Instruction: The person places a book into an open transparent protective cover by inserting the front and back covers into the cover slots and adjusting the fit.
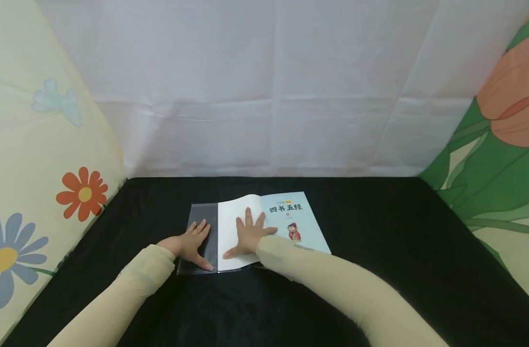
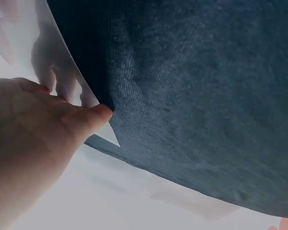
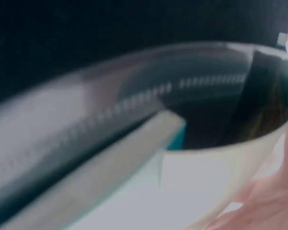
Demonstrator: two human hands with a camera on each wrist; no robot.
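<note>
In the head view an open book [image 1: 313, 222] lies on the black table. Its right page is light blue with dark Chinese characters and a small figure in red. My right hand [image 1: 249, 237] presses with spread fingers on the white inside page [image 1: 226, 217]. Left of that page extends a clear plastic book cover flap [image 1: 203, 212], on which my left hand [image 1: 189, 246] rests, fingers spread. The left wrist view shows that thumb at the edge of the glossy plastic. In the right wrist view the clear cover [image 3: 197, 57] bows out around the book's edge [image 3: 101, 172], beside my hand [image 3: 264, 206].
Black cloth [image 1: 373, 217] covers the table all round the book. Behind it hangs a white creased sheet [image 1: 247, 96]. Flower-printed cloths, one at the left [image 1: 21, 159] and one at the right [image 1: 507, 183], border the sides.
</note>
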